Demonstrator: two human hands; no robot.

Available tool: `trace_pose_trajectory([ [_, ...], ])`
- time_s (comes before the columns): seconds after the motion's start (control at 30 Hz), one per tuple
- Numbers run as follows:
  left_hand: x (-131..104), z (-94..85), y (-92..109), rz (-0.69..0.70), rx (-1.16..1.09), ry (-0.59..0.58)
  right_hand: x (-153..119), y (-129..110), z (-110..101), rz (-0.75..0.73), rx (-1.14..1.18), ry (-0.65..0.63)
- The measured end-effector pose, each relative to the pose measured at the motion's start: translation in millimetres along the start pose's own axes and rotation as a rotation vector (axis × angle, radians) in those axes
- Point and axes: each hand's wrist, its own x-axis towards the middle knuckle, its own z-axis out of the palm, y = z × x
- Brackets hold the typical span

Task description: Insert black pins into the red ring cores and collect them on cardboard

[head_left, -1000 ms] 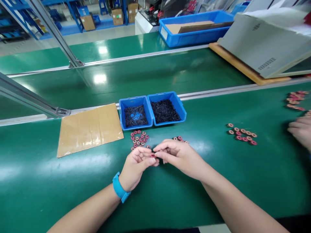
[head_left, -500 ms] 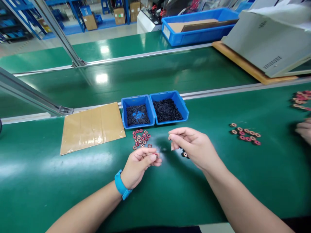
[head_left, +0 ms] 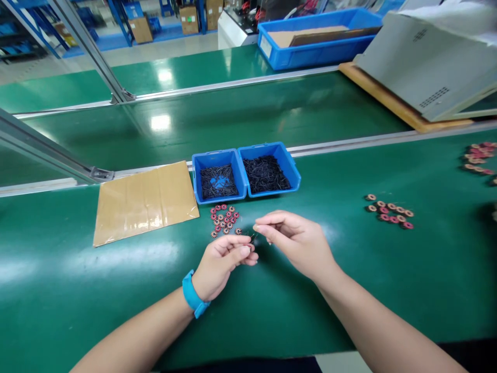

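The left hand, with a blue band on its wrist, is curled with thumb and fingertips pinched together over the green work mat. A small dark part sits at its fingertips; the part is too small and partly hidden to identify with certainty, but it resembles the small red-and-copper wound ring parts lying nearby. The right hand is close to the left, thumb and forefinger closed to a fine pinch pointing at the same spot. Whether it grips a thin black piece cannot be told.

Just beyond the left hand lies a cluster of small red-and-copper ring parts with dark spokes standing out around them. Behind the cluster stand two blue plastic bins, touching side by side: the left bin and the right bin, both filled with short black sleeve pieces. A flat brown cardboard sheet lies to the left of the bins.

Progress, as a judgement: the spoked cluster appears to be finished output. A row of plain pink and tan rings, well apart to the right, appears unprocessed. The part between the hands appears in work.
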Motion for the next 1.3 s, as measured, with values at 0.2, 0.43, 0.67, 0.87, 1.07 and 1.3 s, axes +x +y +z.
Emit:
trace_pose_trajectory([
  [0.2, 0, 0.2, 0, -0.002, -0.001, 0.001, 0, -1, 1, -0.002, -0.012, -0.013],
  [0.43, 0, 0.2, 1, -0.007, 0.003, 0.007, 0, 0, 0, -0.007, -0.009, -0.019],
  [0.67, -1, 0.4, 1, -0.006, 0.01, 0.012, 0, 3, 0, -0.016, -0.018, -0.001],
  [0.87, 0, 0.6, 1, -0.007, 0.002, 0.015, -1, -1, -1, -0.038, -0.027, -0.044],
  [1.07, 0, 1.6, 3, -0.009, 0.001, 0.017, 1, -1, -2, -0.06, -0.078, -0.142],
  [1.3, 0, -0.8, 0, -0.005, -0.006, 0.011, 4, -2, -12, -0.071, -0.127, -0.035],
])
